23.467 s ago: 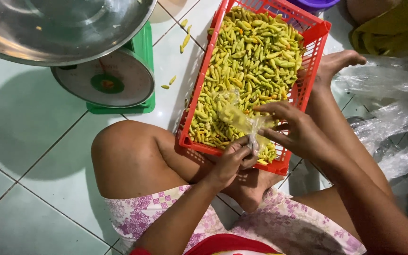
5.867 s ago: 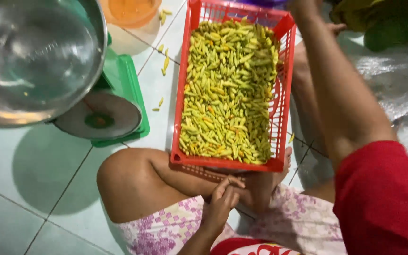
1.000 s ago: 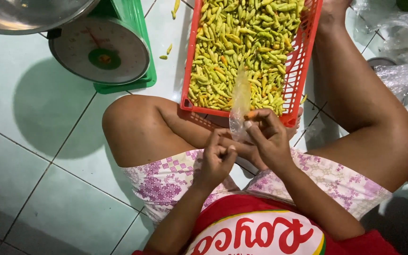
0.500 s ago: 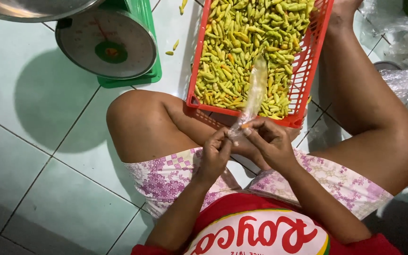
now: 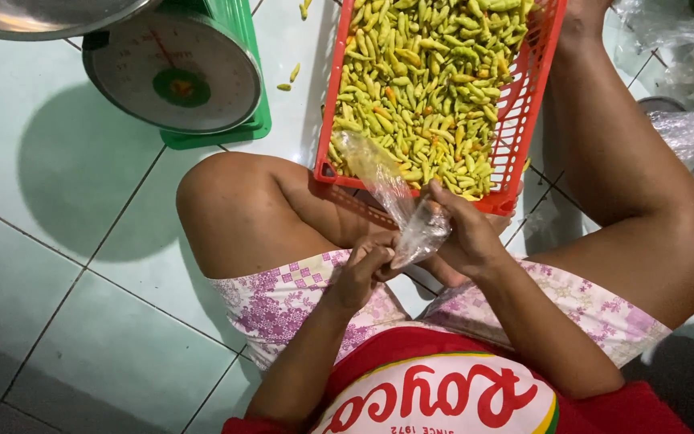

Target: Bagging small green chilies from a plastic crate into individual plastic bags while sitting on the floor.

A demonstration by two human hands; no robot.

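Seen from the head camera, a person seated cross-legged on a tiled floor (image 5: pixel 50 241) works a thin clear plastic bag (image 5: pixel 399 205) between both hands, just in front of a red basket (image 5: pixel 524 120) heaped with small green and yellow chillies (image 5: pixel 423 80). The flimsy film could slip or tear if tugged unevenly, and its free end, trailing over the basket's near corner, might snag on the mesh. The right hand (image 5: pixel 463 237) is closed around the bag's bunched lower part, fingers curled over it; the left hand (image 5: pixel 363 269) pinches the same bunch from below. A green dial scale (image 5: pixel 178 76) stands to the left, well apart.
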